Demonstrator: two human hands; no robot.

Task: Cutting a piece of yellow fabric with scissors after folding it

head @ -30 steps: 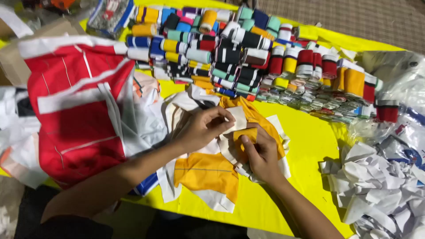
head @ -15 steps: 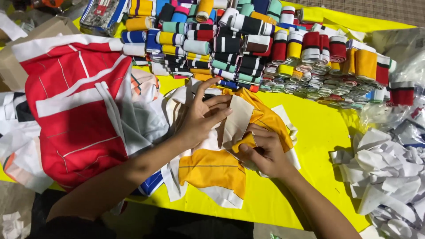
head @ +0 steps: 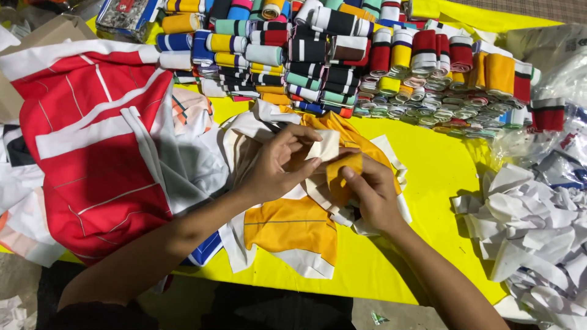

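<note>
While I've got both hands down over the yellow table (head: 440,177), my left hand (head: 278,168) is curled around a small cream-white paper piece (head: 324,145), thumb and fingers closed on its edge so it sticks up a bit just off the table's middle. My right hand (head: 370,192) sits right next to it, fingers bent and pressed onto an orange fabric piece (head: 342,171), pinching it against the pile underneath; the two hands are nearly touching. Under both of them, around the table's centre, there's a messy heap of orange and white cut fabric pieces (head: 293,226) spreading toward the table's near edge. Over the table's left side lies a big red and white striped garment panel (head: 92,153), hanging a little past the edge. Along the table's far edge there's a whole bank of rolled ribbed trim (head: 342,43) in black, white, red, yellow, teal and orange, stacked in rows. Off the table's right side sits a heap of crumpled white paper scraps (head: 532,226), with some clear plastic bags (head: 550,55) behind it toward the far right corner. A cardboard box (head: 43,33) pokes out past the table's far left corner.
</note>
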